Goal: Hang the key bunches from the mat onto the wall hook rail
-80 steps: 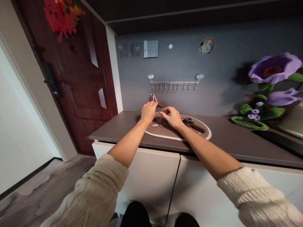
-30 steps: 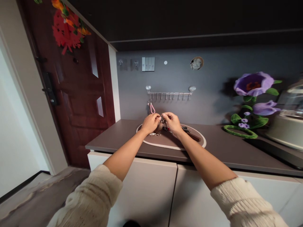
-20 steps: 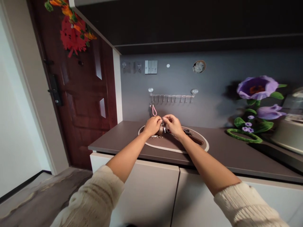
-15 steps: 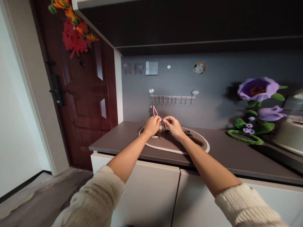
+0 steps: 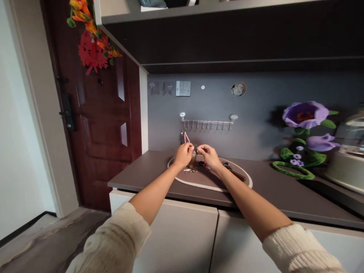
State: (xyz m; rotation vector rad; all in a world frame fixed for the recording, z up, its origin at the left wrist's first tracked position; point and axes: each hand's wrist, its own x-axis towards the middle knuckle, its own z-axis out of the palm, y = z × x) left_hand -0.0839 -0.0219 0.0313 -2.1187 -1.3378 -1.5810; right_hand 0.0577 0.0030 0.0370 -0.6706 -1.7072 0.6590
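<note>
Above a brown oval mat with a pale rim [image 5: 204,187], my left hand [image 5: 184,155] and my right hand [image 5: 209,156] meet fingertip to fingertip. Pinched between them is a small metal key ring [image 5: 195,147], with something like a key hanging from it. Several loose keys [image 5: 190,170] lie on the mat below my left hand. A brownish item [image 5: 192,161] stands partly hidden behind that hand. On the right of the mat are dark items [image 5: 226,165] and a brown strip [image 5: 238,175], too small to name surely.
A clear hook rail [image 5: 209,122] is fixed to the grey wall, with a pink loop [image 5: 186,137] hanging at its left end. Purple artificial flowers [image 5: 305,113] stand on the counter [image 5: 273,189] at right. A dark cabinet [image 5: 227,41] overhangs it. A dark red door [image 5: 96,144] is at left.
The view has tilted slightly up, so everything sits a little lower. Both hands stay at the key ring, which shows more clearly between the fingertips.
</note>
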